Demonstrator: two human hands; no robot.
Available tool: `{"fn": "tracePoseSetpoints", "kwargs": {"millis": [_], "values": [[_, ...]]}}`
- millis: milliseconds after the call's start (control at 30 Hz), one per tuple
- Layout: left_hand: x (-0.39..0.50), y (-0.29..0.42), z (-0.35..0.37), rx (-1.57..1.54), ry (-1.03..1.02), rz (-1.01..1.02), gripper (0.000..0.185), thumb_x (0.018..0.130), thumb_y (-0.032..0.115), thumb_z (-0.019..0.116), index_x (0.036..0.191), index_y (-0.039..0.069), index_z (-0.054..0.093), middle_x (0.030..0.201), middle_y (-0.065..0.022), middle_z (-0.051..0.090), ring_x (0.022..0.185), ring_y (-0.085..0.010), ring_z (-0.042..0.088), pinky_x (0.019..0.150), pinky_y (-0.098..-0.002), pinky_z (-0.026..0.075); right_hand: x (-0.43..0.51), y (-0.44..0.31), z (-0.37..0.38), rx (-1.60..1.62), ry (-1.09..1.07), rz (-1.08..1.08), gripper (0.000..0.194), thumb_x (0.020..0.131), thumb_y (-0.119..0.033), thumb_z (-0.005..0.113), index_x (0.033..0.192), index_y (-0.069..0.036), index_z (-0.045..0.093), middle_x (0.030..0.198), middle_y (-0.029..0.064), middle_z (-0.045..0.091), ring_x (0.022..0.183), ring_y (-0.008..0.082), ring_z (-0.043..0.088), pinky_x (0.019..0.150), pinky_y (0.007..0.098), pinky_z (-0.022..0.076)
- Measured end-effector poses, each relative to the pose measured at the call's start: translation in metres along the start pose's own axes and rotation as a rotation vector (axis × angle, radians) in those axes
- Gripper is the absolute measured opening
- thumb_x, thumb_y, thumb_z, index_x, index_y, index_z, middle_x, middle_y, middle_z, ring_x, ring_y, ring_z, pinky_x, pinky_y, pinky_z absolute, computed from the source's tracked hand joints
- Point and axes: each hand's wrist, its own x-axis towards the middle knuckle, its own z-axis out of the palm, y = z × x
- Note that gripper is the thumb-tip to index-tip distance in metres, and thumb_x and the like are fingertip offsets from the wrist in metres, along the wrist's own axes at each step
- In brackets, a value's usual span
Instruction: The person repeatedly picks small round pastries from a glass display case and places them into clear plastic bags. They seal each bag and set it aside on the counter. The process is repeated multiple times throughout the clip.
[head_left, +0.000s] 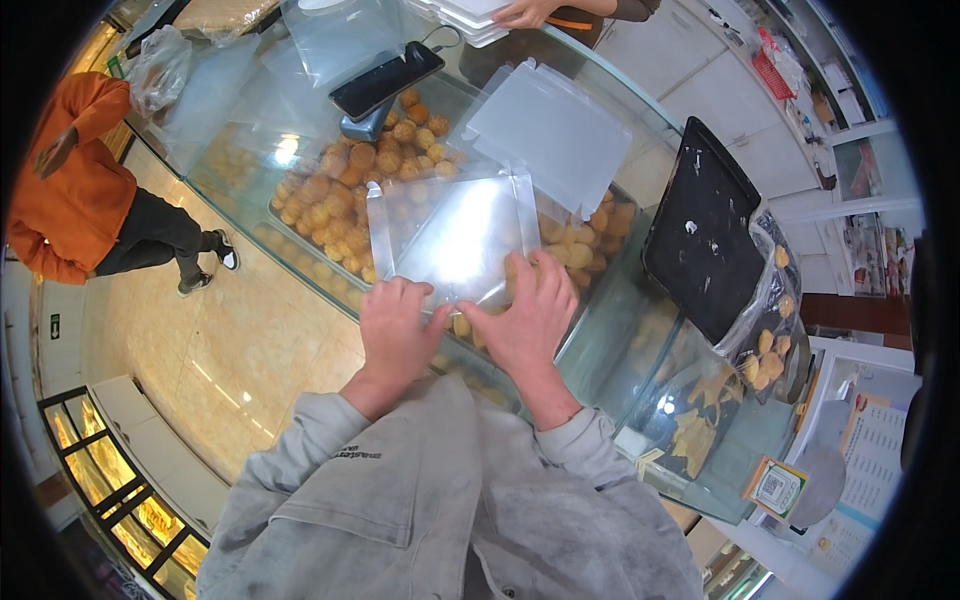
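Both of my hands are on the near edge of a clear plastic folding box (454, 229), whose side flaps stand partly raised. My left hand (397, 319) grips its near left corner, and my right hand (525, 307) grips the near right corner, the two thumbs almost meeting. Beneath lies a glass display case (600, 330) holding a tray of round golden pastries (330, 202). Just beyond the box rest flat translucent plastic sheets with tabs (551, 131). A black smartphone (386, 81) leans on a blue-grey object (367, 124) at the back.
Right of the case top lies a black baking tray (701, 232), beside a plastic bag of pastries (769, 352). Another person's hand (525, 13) touches stacked white plastic pieces (469, 22) at the top. Across the glass, at left, walks a person in an orange jacket (90, 187).
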Motion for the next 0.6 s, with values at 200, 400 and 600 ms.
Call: {"fn": "tracePoseSetpoints", "kwargs": {"millis": [200, 400, 600], "values": [[-0.003, -0.017, -0.013, -0.1, -0.077, -0.073, 0.036, 0.083, 0.017, 0.09, 0.114, 0.011, 0.073, 0.11, -0.0094, 0.067, 0.108, -0.0335, 0.061, 0.092, -0.0451, 0.046, 0.005, 0.018, -0.009, 0.141, -0.086, 0.094, 0.084, 0.07, -0.045, 0.097, 0.141, -0.01, 0.067, 0.15, 0.0147, 0.061, 0.142, 0.0375, 0.051, 0.117, 0.0514, 0.0392], [-0.007, -0.029, -0.029, -0.149, -0.082, -0.062, 0.038, 0.083, 0.009, 0.088, 0.118, 0.009, 0.074, 0.115, -0.0102, 0.067, 0.11, -0.034, 0.061, 0.093, -0.0454, 0.045, 0.013, 0.044, -0.02, 0.154, -0.16, 0.008, 0.066, 0.075, -0.037, 0.094, 0.131, -0.009, 0.073, 0.144, 0.014, 0.064, 0.134, 0.0372, 0.056, 0.111, 0.0506, 0.0445], [-0.005, -0.031, -0.034, -0.097, -0.139, -0.012, 0.038, 0.082, 0.008, 0.088, 0.118, 0.01, 0.075, 0.115, -0.0093, 0.065, 0.109, -0.0332, 0.06, 0.093, -0.0443, 0.045, 0.037, 0.063, -0.035, 0.182, -0.392, 0.262, 0.06, 0.076, -0.032, 0.094, 0.128, -0.009, 0.073, 0.131, 0.0149, 0.065, 0.127, 0.0383, 0.059, 0.1, 0.0443, 0.052]]}}
